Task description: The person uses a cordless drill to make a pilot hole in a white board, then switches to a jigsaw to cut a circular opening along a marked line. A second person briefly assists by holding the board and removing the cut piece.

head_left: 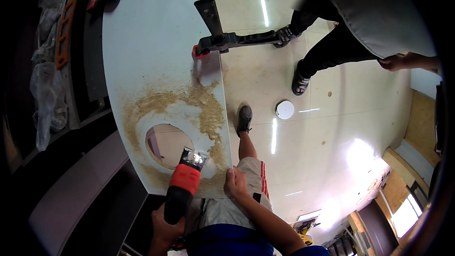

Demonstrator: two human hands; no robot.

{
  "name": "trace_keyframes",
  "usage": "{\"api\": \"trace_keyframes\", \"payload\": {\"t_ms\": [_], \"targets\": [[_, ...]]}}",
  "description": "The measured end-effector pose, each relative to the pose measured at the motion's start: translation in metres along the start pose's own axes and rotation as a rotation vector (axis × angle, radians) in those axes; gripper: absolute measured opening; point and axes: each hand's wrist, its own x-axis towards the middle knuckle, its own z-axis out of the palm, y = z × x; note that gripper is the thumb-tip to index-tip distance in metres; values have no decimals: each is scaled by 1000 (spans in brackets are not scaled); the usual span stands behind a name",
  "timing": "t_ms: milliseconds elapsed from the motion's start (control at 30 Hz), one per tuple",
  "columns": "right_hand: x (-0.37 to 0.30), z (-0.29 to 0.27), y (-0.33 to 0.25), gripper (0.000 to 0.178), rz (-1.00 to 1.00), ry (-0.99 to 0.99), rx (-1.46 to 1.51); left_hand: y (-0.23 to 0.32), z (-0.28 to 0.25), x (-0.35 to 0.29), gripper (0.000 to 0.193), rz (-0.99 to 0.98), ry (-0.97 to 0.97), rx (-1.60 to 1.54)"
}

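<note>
A white board [151, 38] lies in front of me with a round hole cut through it near its close end. Brown sawdust [211, 109] is spread in a ring around that hole. My left hand [167, 227] is wrapped round a red and black jigsaw [184, 180], whose silver foot rests at the hole's near right rim. The blade cannot be made out. Closed on the board's right edge, close to its corner, is my right hand [235, 183]. Farther up that edge sits a black clamp [222, 41] with a red pad.
On the floor right of the board lies a white disc [285, 109]. Another person in dark trousers [327, 50] stands at the upper right. A red and black cordless drill [100, 0] lies at the far left, near an orange level [65, 33] and clear plastic bags [47, 99].
</note>
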Motion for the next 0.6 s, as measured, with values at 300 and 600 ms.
{"api": "trace_keyframes", "payload": {"t_ms": [300,600], "targets": [[-1,-2,-8,52,26,-24,-34,18,-4,0,24,-134,158,-162],[14,-17,13,48,-67,-110,-71,4,-5,1,23,-168,152,-201]]}}
